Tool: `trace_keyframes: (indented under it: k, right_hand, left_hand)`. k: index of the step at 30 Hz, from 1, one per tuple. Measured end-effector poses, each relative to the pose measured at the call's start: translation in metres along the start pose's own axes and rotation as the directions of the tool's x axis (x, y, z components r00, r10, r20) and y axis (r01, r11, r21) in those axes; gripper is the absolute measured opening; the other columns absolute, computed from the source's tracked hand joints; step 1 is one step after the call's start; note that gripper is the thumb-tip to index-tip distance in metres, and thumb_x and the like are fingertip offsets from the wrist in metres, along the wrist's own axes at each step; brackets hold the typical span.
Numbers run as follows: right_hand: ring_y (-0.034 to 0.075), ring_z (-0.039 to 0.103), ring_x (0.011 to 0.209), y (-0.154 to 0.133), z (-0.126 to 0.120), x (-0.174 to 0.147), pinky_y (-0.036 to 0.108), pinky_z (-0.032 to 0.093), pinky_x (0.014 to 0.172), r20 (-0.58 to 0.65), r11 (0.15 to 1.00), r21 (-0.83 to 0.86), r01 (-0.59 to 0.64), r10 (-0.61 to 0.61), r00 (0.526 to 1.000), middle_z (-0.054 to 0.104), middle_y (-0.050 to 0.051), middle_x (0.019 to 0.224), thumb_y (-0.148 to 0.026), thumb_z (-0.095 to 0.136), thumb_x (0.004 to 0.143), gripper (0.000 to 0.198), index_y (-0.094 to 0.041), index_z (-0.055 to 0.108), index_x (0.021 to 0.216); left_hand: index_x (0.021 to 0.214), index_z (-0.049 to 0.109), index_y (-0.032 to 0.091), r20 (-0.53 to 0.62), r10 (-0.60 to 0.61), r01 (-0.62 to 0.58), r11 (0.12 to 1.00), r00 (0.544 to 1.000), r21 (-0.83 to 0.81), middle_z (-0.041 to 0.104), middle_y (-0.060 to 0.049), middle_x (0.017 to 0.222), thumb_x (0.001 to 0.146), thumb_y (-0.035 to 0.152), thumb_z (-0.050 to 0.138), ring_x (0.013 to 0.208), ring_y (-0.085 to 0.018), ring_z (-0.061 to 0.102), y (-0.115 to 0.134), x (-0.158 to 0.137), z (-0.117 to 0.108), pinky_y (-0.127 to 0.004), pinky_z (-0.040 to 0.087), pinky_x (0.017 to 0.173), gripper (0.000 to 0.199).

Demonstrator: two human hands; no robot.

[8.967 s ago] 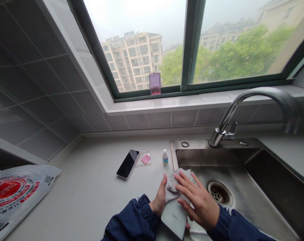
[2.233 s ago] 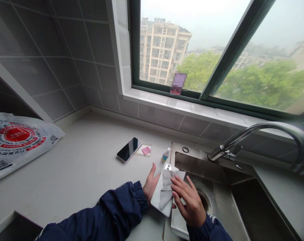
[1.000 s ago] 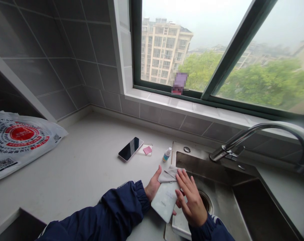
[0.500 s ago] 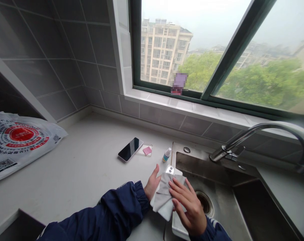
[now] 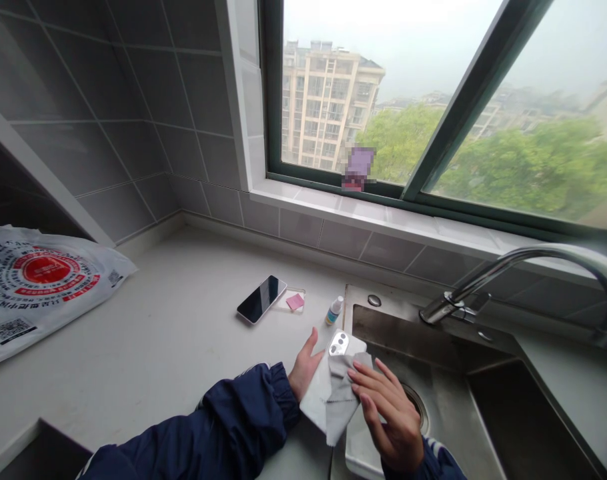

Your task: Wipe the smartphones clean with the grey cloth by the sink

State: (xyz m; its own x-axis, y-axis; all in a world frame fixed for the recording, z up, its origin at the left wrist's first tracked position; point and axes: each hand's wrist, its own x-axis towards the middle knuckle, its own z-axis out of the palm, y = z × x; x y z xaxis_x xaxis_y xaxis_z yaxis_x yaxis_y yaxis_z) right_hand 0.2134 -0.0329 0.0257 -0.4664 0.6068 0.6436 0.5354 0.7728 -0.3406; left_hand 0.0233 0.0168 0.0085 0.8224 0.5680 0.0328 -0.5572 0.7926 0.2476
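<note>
My left hand grips a white phone by its left side, back and camera lenses facing up, thumb raised along the edge. A grey cloth lies across the right part of the phone's back. With fingers stretched out, my right hand presses the cloth against the phone; its fingertips rest on the cloth's right edge. Just beyond the phone stands a small spray bottle with a white cap. A second phone, dark screen up, lies on the counter beside a clear case with a pink piece on it.
A steel sink with a drain lies to the right, under a curved chrome faucet. A white tray-like item sits at the sink's left edge. A printed plastic bag rests on the counter at left. A window is behind.
My right hand has slid right and slightly down with the cloth, baring more of the phone's back and its camera lenses. My left hand stays in place.
</note>
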Motion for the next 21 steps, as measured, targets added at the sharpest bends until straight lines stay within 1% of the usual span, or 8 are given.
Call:
trace_keyframes:
  k: [4,7,10,12,14,17,19,21]
  right_hand:
    - [0.028,0.053,0.125,0.009,0.001,0.000,0.052,0.039,0.106,-0.014,0.996,-0.066,-0.059,0.058,0.998,0.064,0.009,0.125,-0.009,0.051,0.088,0.034,-0.019,0.064,0.117]
    - [0.029,0.047,0.130,0.012,0.002,0.001,0.053,0.038,0.106,-0.010,0.990,-0.113,-0.089,0.088,0.996,0.059,0.010,0.132,-0.012,0.049,0.090,0.039,-0.019,0.058,0.128]
    - [0.029,0.042,0.133,0.013,0.004,0.001,0.053,0.037,0.107,0.003,0.981,-0.148,-0.126,0.128,0.992,0.052,0.011,0.139,-0.016,0.047,0.092,0.044,-0.019,0.052,0.136]
    - [0.030,0.040,0.135,0.013,0.006,0.000,0.054,0.036,0.108,0.005,0.979,-0.156,-0.132,0.135,0.991,0.050,0.011,0.140,-0.016,0.047,0.093,0.045,-0.019,0.050,0.137]
    - [0.031,0.037,0.136,0.011,0.007,0.000,0.057,0.034,0.108,0.008,0.981,-0.153,-0.116,0.119,0.993,0.052,0.010,0.139,-0.016,0.047,0.092,0.044,-0.020,0.052,0.135]
    - [0.031,0.038,0.136,0.005,0.008,0.000,0.059,0.032,0.108,0.052,0.988,-0.144,-0.055,0.063,0.997,0.056,0.009,0.135,-0.014,0.050,0.090,0.042,-0.020,0.055,0.131]
    - [0.031,0.041,0.134,-0.002,0.008,0.001,0.059,0.030,0.110,0.096,0.989,-0.145,0.002,0.012,0.995,0.059,0.008,0.132,-0.014,0.053,0.088,0.041,-0.020,0.057,0.128]
    - [0.030,0.044,0.132,-0.011,0.007,0.003,0.058,0.028,0.111,0.144,0.986,-0.155,0.054,-0.031,0.989,0.060,0.007,0.130,-0.014,0.056,0.086,0.038,-0.021,0.060,0.124]
  left_hand:
    - [0.140,0.037,0.015,0.039,-0.098,0.099,0.995,0.994,-0.026,0.060,-0.019,0.115,0.074,0.084,0.021,0.100,-0.037,0.059,0.003,-0.005,-0.001,-0.057,0.034,0.091,0.097]
    - [0.141,0.036,0.020,0.033,-0.118,0.118,0.993,0.992,0.001,0.060,-0.019,0.118,0.076,0.083,0.019,0.099,-0.039,0.060,0.005,-0.007,-0.001,-0.061,0.034,0.088,0.093]
    - [0.141,0.036,0.019,0.024,-0.134,0.133,0.991,0.991,0.013,0.059,-0.020,0.118,0.076,0.082,0.018,0.101,-0.040,0.060,0.006,-0.007,0.001,-0.062,0.034,0.089,0.093]
    - [0.140,0.037,0.018,0.020,-0.132,0.132,0.991,0.991,0.006,0.060,-0.020,0.117,0.077,0.081,0.017,0.103,-0.040,0.058,0.005,-0.006,0.003,-0.062,0.034,0.089,0.092]
    - [0.140,0.039,0.017,0.010,-0.117,0.117,0.993,0.993,-0.006,0.060,-0.019,0.115,0.078,0.080,0.019,0.103,-0.038,0.058,0.004,-0.005,0.004,-0.060,0.034,0.090,0.090]
    - [0.138,0.042,0.015,-0.020,-0.056,0.055,0.998,0.998,-0.039,0.062,-0.017,0.110,0.079,0.079,0.025,0.098,-0.032,0.059,0.000,-0.002,0.004,-0.051,0.036,0.092,0.088]
    - [0.135,0.045,0.012,-0.054,-0.010,0.007,0.998,0.998,-0.059,0.064,-0.016,0.102,0.080,0.077,0.027,0.088,-0.026,0.060,-0.003,0.001,0.004,-0.044,0.039,0.088,0.087]
    - [0.132,0.048,0.008,-0.080,0.014,-0.019,0.998,0.997,-0.055,0.065,-0.014,0.094,0.081,0.076,0.026,0.075,-0.021,0.059,-0.005,0.002,0.003,-0.036,0.041,0.079,0.087]
